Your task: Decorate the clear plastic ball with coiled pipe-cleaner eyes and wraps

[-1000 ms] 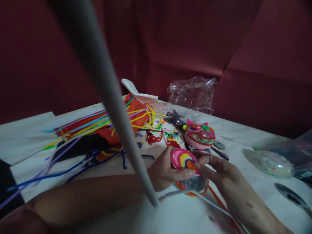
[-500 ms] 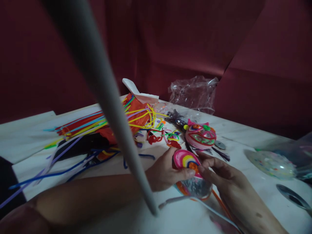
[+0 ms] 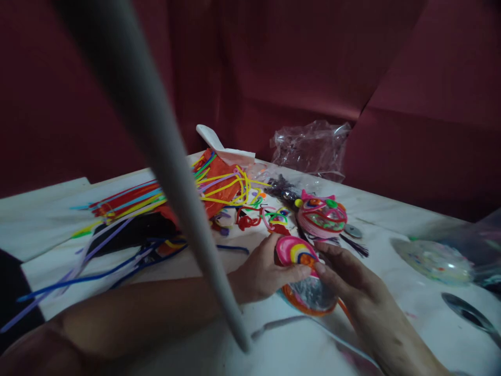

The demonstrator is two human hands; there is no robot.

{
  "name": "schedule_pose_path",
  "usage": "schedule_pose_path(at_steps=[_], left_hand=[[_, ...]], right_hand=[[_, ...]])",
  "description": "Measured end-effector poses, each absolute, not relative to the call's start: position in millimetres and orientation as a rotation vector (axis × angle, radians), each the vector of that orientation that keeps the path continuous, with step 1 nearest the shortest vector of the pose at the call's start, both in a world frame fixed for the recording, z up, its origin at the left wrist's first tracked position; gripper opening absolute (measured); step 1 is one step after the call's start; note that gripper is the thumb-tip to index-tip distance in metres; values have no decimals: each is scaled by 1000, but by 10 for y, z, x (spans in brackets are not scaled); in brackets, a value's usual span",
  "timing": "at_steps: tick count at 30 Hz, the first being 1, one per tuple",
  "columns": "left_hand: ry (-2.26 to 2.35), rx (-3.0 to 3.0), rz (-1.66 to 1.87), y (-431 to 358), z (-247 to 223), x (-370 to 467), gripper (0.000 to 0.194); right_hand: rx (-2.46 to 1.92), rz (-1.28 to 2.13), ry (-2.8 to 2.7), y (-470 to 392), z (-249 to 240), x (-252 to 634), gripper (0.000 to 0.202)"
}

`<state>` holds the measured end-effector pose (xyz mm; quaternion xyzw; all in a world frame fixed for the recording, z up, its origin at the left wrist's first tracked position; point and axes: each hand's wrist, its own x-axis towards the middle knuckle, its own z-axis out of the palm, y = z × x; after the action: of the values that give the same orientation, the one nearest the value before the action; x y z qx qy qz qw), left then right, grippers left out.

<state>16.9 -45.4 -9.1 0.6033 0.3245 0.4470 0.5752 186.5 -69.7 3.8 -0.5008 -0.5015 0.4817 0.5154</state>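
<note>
A round craft piece (image 3: 293, 251) has pink, yellow, blue and orange bands at its top and a clear, orange-rimmed lower part. My left hand (image 3: 262, 271) grips it from the left, thumb across the front. From the right, my right hand (image 3: 352, 277) pinches its edge between thumb and fingers, near the orange centre. An orange strand runs down beneath the right hand. Just beyond my hands sits a pink ball with ears and button-like eyes (image 3: 321, 216), dark tassels beside it.
Colourful pipe cleaners (image 3: 129, 201) spread over the left and centre. A crumpled clear bag (image 3: 311, 149) stands at the back. Clear dishes with beads (image 3: 438, 261) and a dark disc (image 3: 467, 313) lie right. A blurred grey pole (image 3: 176, 177) crosses the view.
Both hands and the craft piece have shifted slightly up and left, and the piece has tilted a little, showing more of its orange lower rim.
</note>
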Motion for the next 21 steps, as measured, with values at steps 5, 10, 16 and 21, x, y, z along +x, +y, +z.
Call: schedule_pose_path(at_steps=[5, 10, 16, 21], left_hand=[[736, 1451, 1016, -440, -143, 162, 47], [861, 1543, 1199, -501, -170, 169, 77], [843, 1727, 1198, -538, -175, 193, 57], [809, 1584, 1155, -552, -183, 219, 65]], right_hand=[[-1282, 1143, -1318, -696, 35, 1882, 53], [-1256, 1095, -1383, -696, 67, 1875, 49], [-1222, 1088, -1395, -702, 3, 1905, 45], [-1194, 1112, -1384, -710, -20, 1923, 44]])
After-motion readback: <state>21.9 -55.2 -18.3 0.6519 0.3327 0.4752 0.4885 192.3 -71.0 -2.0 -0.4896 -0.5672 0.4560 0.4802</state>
